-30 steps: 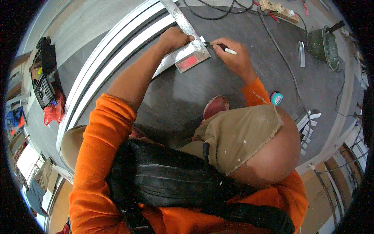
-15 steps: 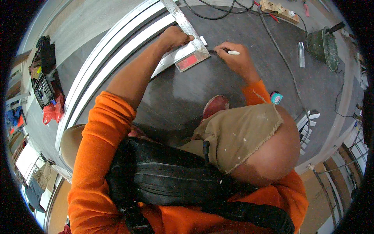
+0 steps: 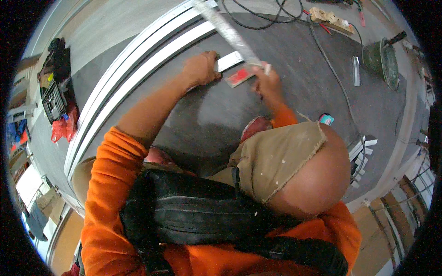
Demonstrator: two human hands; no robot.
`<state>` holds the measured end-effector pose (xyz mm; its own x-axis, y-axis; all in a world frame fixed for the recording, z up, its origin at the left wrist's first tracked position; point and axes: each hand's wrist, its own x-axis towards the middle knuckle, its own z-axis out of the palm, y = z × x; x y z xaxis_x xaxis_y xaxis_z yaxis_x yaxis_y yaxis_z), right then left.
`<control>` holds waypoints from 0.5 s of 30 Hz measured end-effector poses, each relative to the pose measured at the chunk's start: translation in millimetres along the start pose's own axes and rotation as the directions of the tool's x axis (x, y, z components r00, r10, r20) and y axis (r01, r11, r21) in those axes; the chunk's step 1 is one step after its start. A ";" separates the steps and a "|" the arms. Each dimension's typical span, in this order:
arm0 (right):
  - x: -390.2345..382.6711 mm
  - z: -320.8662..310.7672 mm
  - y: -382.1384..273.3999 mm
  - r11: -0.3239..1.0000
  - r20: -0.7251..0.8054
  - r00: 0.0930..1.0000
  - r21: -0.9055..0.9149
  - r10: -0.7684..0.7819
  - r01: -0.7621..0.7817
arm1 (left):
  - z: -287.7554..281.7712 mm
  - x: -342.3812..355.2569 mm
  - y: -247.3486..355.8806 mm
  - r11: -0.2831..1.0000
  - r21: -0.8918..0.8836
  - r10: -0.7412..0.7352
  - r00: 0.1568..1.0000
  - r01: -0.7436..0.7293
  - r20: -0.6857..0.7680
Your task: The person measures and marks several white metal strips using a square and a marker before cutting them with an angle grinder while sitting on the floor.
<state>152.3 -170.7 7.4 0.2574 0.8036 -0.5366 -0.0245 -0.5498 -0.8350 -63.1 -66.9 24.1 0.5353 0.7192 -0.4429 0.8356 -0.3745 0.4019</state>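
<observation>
My left hand (image 3: 201, 69) is closed around a short white metal profile (image 3: 230, 60), whose end sticks out to the right past my fingers. My right hand (image 3: 268, 86) grips a carpenter's square (image 3: 234, 39) near its corner. The square has a long worn metal blade and a stock with a red patch (image 3: 240, 75). Motion blurs the blade, which reaches up and left above the profile. A white-bodied marker (image 3: 267, 69) sticks up between my right fingers.
Long white metal profiles (image 3: 161, 48) lie curving along the left. A power strip (image 3: 332, 21), black cables (image 3: 267, 27) and a dark bucket (image 3: 382, 62) stand far right. Nearer are a turquoise tape measure (image 3: 326, 119) and short profile offcuts (image 3: 361, 158). Red bags (image 3: 64, 126) lie left.
My right hand has taken hold of the square and lifted it off the profile, keeping the marker. My left hand has let go of the square's blade and now grips the profile.
</observation>
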 end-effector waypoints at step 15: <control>-19.6 -119.0 -23.6 0.979 -0.300 0.943 0.094 -0.144 0.179 | 47.6 -40.7 31.3 0.967 0.141 0.249 0.898 -0.211 -0.364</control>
<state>262.8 -200.6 52.1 0.5361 0.7684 -0.3495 -0.0684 -0.3731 -0.9253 -52.9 -135.7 16.6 0.6437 0.7653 -0.0059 0.7127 -0.5966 0.3689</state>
